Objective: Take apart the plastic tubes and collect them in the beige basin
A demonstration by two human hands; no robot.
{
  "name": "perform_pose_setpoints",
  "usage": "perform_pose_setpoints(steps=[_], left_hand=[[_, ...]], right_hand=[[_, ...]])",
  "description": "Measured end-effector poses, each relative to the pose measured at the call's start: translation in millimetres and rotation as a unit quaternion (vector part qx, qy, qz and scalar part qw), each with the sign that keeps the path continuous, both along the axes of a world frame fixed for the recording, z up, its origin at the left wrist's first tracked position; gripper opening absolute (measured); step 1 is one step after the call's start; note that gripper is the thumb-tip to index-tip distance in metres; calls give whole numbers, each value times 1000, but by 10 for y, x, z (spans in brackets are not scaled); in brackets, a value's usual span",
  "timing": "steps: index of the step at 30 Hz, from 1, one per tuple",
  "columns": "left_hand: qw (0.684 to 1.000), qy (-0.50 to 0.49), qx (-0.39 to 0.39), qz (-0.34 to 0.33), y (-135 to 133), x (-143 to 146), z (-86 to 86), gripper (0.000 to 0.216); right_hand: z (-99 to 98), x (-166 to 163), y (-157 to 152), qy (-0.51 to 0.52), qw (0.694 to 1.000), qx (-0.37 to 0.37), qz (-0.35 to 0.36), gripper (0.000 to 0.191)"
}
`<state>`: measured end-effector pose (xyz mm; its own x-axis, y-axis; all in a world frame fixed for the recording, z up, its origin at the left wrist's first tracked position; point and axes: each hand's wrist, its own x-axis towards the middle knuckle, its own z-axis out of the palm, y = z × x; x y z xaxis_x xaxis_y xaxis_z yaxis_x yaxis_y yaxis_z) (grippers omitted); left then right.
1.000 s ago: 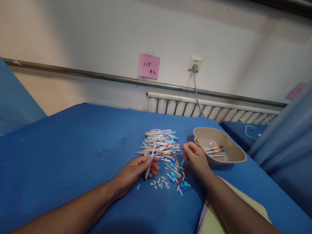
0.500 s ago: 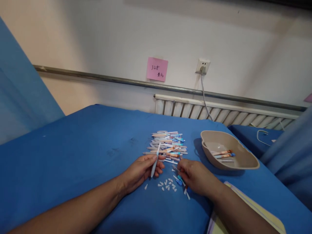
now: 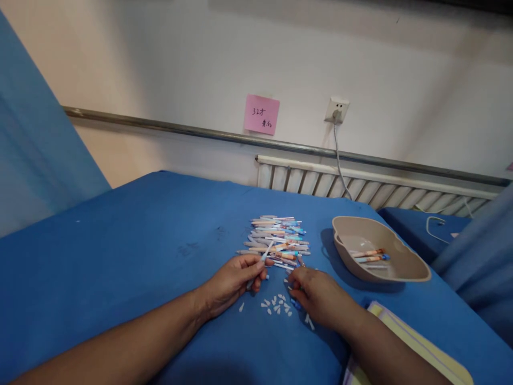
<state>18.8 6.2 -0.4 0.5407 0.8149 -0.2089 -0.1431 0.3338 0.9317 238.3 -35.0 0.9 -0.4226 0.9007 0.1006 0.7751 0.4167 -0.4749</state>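
Note:
My left hand [image 3: 238,277] is closed around a slim pen piece. Its white shaft [image 3: 268,251] sticks out past the thumb, while its grey lower end is partly covered by the fingers. To the right, my right hand [image 3: 318,294] is low over the cloth with its fingers drawn together; whatever is in them is hidden. Small white cone-shaped pen tips [image 3: 276,304] lie between the hands, and one lone tip [image 3: 241,307] lies nearer the left hand. Blue and white pen parts [image 3: 295,303] show by the right fingers. Just beyond both hands, many pens and parts [image 3: 276,233] lie in a stack of rows.
At the right stands a beige basin [image 3: 401,262] holding several printed pen parts [image 3: 371,256]. A folded yellow cloth [image 3: 417,342] lies under my right forearm. Behind the blue-covered table [image 3: 140,235] are a radiator [image 3: 304,179] and a wall socket with a cord [image 3: 336,110].
The pen piece in my left hand has tilted to the right and sits deeper in the fingers. My right hand has shifted slightly, covering more of the loose parts. The view has moved slightly.

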Motion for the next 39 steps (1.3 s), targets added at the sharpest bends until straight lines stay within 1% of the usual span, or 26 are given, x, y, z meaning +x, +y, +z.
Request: perform_pose_setpoints(steps=[2, 4, 8, 11, 14, 16, 18, 24, 29, 31, 33, 36, 39], left_hand=[[1000, -1, -1, -3, -4, 0, 13, 30], [1000, 0, -5, 0, -3, 5, 27, 30], [1000, -2, -15, 4, 6, 18, 46, 28], [1000, -5, -19, 3, 13, 22, 50, 25], [1000, -7, -22, 5, 19, 21, 49, 25], [1000, -8, -24, 6, 26, 17, 46, 26], [1000, -8, -25, 5, 34, 13, 42, 27], [1000, -8, -27, 13, 48, 14, 30, 27], [999, -25, -34, 32, 68, -11, 39, 26], [999, -27, -31, 35, 98, -48, 57, 26], [998, -31, -23, 41, 139, -97, 85, 26], [997, -47, -8, 63, 201, -170, 130, 25], [994, -64, -2, 92, 245, -216, 148, 22]], right_hand=[[-22, 35, 41, 57, 998, -2, -22, 9], [-43, 86, 96, 98, 993, 9, -60, 13], [-87, 187, 188, 143, 981, 20, -126, 17], [-110, 225, 224, 192, 966, 7, -176, 22], [-121, 257, 267, 253, 943, 5, -216, 26], [-133, 291, 307, 275, 931, 17, -240, 27], [-155, 329, 344, 266, 929, 26, -255, 26], [-230, 377, 384, 203, 946, 27, -250, 21], [-244, 375, 387, 184, 951, 25, -247, 25], [-247, 357, 381, 196, 952, 17, -233, 25], [-255, 321, 364, 226, 951, -7, -209, 24], [-268, 243, 326, 278, 945, -48, -168, 21], [-273, 181, 292, 306, 940, -57, -142, 19]])
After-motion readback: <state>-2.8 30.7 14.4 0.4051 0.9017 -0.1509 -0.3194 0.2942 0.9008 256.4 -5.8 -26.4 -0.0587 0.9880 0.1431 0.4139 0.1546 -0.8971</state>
